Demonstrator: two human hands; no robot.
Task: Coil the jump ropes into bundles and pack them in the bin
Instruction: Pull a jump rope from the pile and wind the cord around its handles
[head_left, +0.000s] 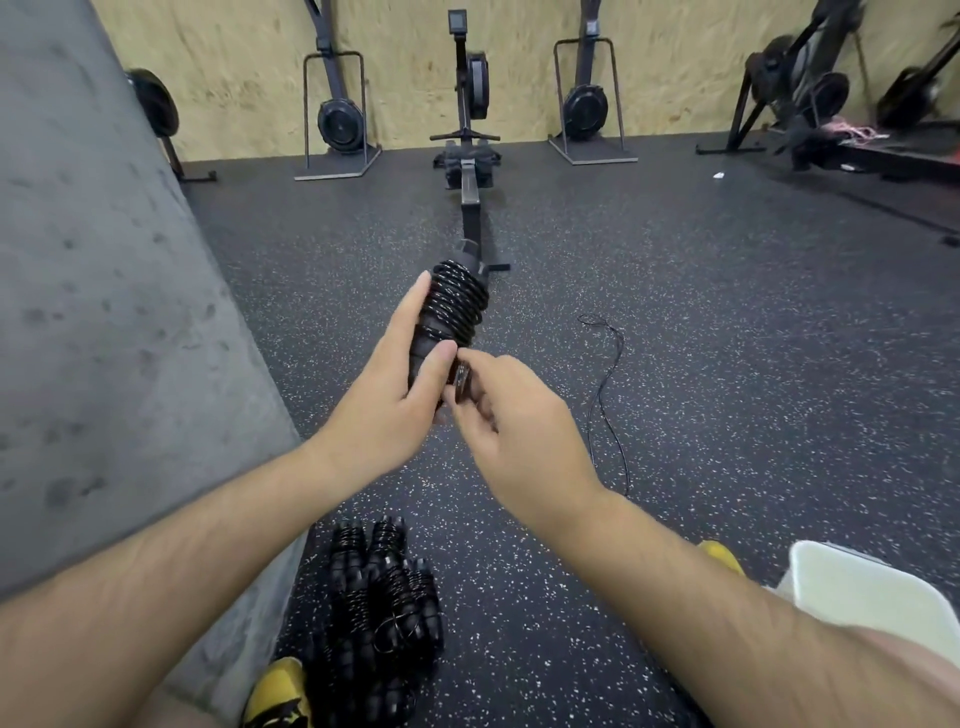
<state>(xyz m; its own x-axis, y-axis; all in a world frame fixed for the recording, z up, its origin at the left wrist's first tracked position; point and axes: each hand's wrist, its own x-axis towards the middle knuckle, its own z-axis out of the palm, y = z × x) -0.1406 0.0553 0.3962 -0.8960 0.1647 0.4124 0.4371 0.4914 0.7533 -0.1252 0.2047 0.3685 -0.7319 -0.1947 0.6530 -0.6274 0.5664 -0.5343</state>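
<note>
My left hand (400, 384) grips a black jump rope bundle (452, 306), its cord wound tightly round the handles, held up in the middle of the view. Just to its right, my right hand (511, 421) pinches the end of the cord at the bundle's lower end. Several coiled black bundles (384, 597) lie in a heap on the floor by my left foot. A loose black rope (608, 384) trails across the floor to the right. The white bin (862, 587) sits at the lower right, partly hidden behind my right arm and knee.
A grey concrete wall (104, 312) fills the left side. A rowing machine (470, 171) runs straight ahead along the speckled rubber floor. Other fitness machines (337, 114) stand against the plywood back wall. My yellow shoes (278, 691) show at the bottom.
</note>
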